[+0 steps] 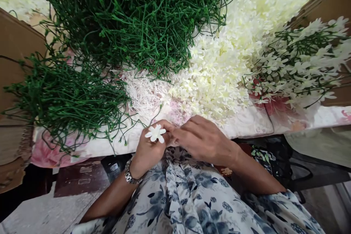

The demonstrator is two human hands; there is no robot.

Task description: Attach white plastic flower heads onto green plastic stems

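My left hand [149,150] is closed around a small white artificial flower [155,134], whose petals stick up above the fingers. A metal watch [129,174] sits on that wrist. My right hand [201,139] lies against the left one, fingers curled and pinching at the flower's base. Both hands hover over my lap in a blue-flowered dress [192,201], just in front of the work surface's edge.
Heaps of green plastic stems [131,18] fill the back left. A big pile of loose white flowers [225,62] lies in the middle, with finished flowered sprigs [301,62] at right. Cardboard [16,55] stands at left, and a floral cloth [246,124] covers the surface.
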